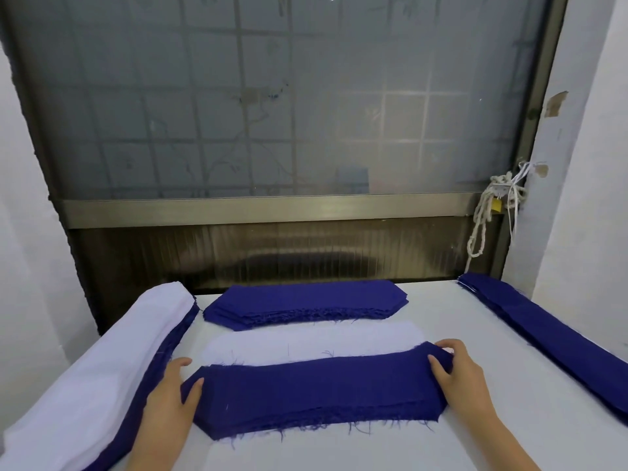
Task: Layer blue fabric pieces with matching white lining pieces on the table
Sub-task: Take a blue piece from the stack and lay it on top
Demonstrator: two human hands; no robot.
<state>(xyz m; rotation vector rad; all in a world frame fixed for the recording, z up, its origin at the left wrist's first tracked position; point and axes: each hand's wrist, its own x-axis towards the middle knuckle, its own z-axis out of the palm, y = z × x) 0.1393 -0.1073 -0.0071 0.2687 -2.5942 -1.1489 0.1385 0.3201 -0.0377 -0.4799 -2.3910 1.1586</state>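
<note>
Blue fabric pieces (316,392) lay as a low stack across the near middle of the desk (475,443), long side running left to right, ends cut to angled corners, frayed threads trailing off the near edge. We noted the left hand (170,399) at the stack's left end, released: fingers (180,364) straight and resting on the white surface just beyond the tip, thumb laid on top of the blue cloth. Right hand (457,372) grasped the right end, fingers curled over the far corner and thumb pressing on top, the cloth bunched up slightly between them. White lining piece (312,343) lay flat directly behind the stack, touching or slipping under its far edge; we could not tell which. Beyond that lining, a second blue stack (306,302) of like shape sat near the desk's far edge. Along the left side ran a tall white pile (102,362) with blue layers showing beneath its right edge. Along the right side, a long blue stack (550,334) ran from the far corner toward us. Behind the desk stood a frosted window (272,96) in a metal frame, and a knotted white rope (482,229) hung at its lower right corner, against the pale wall (591,164).
</note>
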